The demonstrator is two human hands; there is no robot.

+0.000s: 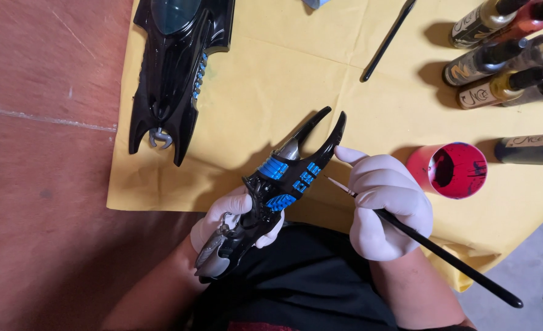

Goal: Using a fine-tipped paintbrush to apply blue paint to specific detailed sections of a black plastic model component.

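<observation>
Left hand: your left hand (231, 216), in a smooth white glove, has its fingers wrapped around the lower body of the model piece (271, 193) at centre frame.
Model piece: glossy black plastic, long and pointed, two curved fins aiming up right, ribbed bright blue panels on its flank, dull silver at its lower end.
Right hand: your right hand (386, 205), gloved alike, pinches a thin brush (430, 245) with a black handle; its pale tip sits just beside the blue ribs.
Second model: a larger shiny black hull (173, 73) lies at upper left, its top cut off by the frame.
Cloth: matte yellow sheet (271, 73) with fold creases.
Pot: round pink paint cup (449, 170), dark stains inside.
Bottles: paint bottles (504, 61) at upper right, partly out of frame, labels unreadable.
Hidden: your left palm is behind the piece.
</observation>
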